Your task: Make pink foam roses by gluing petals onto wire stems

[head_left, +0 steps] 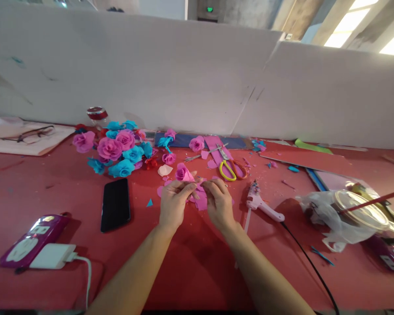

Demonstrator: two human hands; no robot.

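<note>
Near the middle of the table, my left hand (174,199) is closed around the base of a pink paper rose (183,172). My right hand (219,202) is beside it with thumb and fingers pinched together; whatever lies between them is too small to tell. Cut pink paper petals (201,202) lie beneath and between both hands. Just beyond them are a pale paper petal (165,170), another pink rose (197,143) and scissors with yellow and orange handles (228,170). To the right of my right hand rests a hot glue gun (262,206) with a glue stick in it.
A bunch of blue, pink and red paper flowers (110,149) stands at the back left. Closer are a black phone (116,204) and a purple power strip (36,239) with a white charger (53,256). A plastic bag (328,218) sits right, beyond the glue gun's cable (310,260).
</note>
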